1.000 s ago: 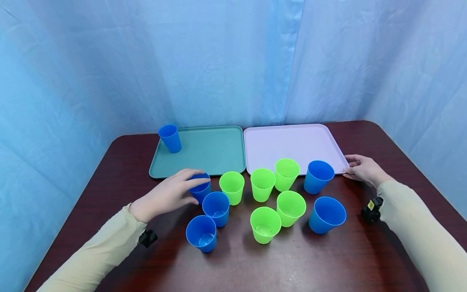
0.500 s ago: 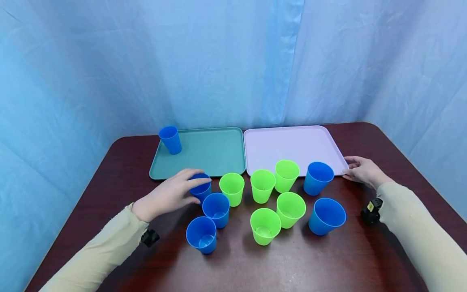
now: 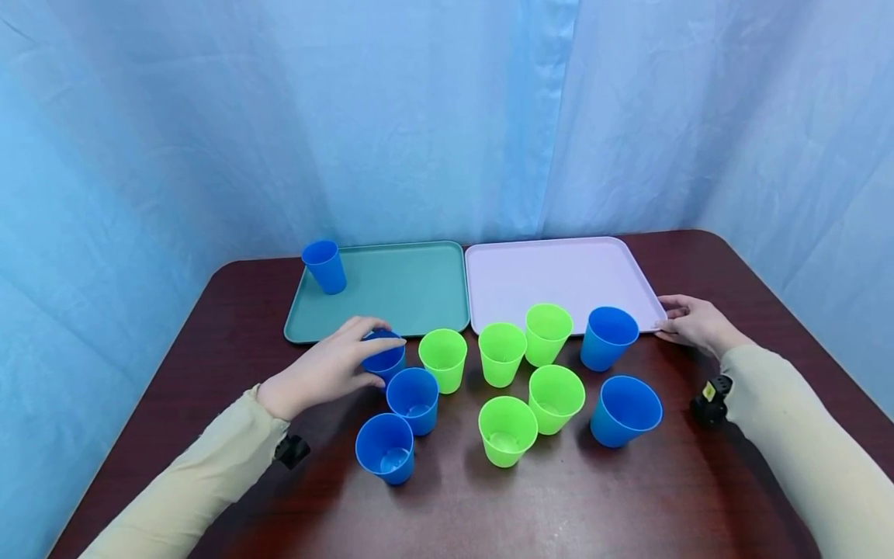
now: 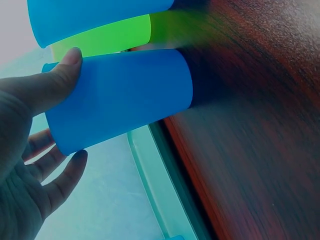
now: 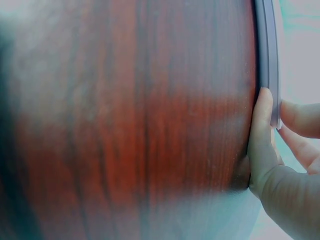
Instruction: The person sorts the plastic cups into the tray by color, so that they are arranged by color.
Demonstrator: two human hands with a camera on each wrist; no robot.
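Observation:
My left hand [image 3: 328, 371] grips a blue cup [image 3: 383, 359] near the teal tray's [image 3: 412, 310] front edge; the left wrist view shows thumb and fingers curled round the blue cup [image 4: 120, 97]. My right hand [image 3: 691, 322] holds the near right corner of the lilac tray [image 3: 559, 272], thumb against the tray's edge [image 5: 267, 60] on the table. Another blue cup [image 3: 324, 265] stands on the teal tray's far left corner. Several blue and green cups stand on the brown table [image 3: 628, 497] in front of the trays.
Two blue cups [image 3: 412, 397] [image 3: 385, 446] stand just right of and below my left hand. Green cups [image 3: 443, 359] [image 3: 507, 429] cluster mid-table, two blue cups [image 3: 608, 336] [image 3: 625, 410] to the right. Blue curtains enclose the table on all sides.
My left hand has closed a little tighter round the blue cup and shifted slightly right. The right hand has stayed on the lilac tray's corner.

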